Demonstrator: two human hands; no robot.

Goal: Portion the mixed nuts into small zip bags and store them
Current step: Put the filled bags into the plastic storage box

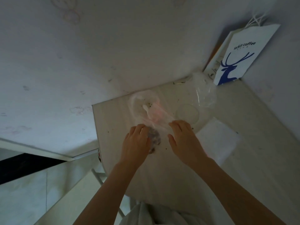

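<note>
We see the main risk in the small zip bag (pixel 154 138): it lies on the table (pixel 162 179) holding a dark clump of nuts, and if its mouth is not fully sealed — the blur keeps us from telling — any press or lift from here could push nuts out among the crumbs already scattered on the tabletop. A second risk is the loose clear plastic (pixel 154 117) stretching away from the bag toward the plastic bowl (pixel 142 103); a tug on it could drag the bowl and whatever lies in it.

Both forearms reach forward from the bottom of the frame, palms down. Our left hand (pixel 136 142) rests on the left side of the bag, fingers curled together over the nuts, apparently pressing rather than pinching. Our right hand (pixel 183 137) sits just right of the bag, fingers side by side and bent over the plastic's edge, thumb held out toward the bag — whether it grips the film we cannot tell.

A deer-printed paper bag (pixel 243 57) stands well apart in the corner.
</note>
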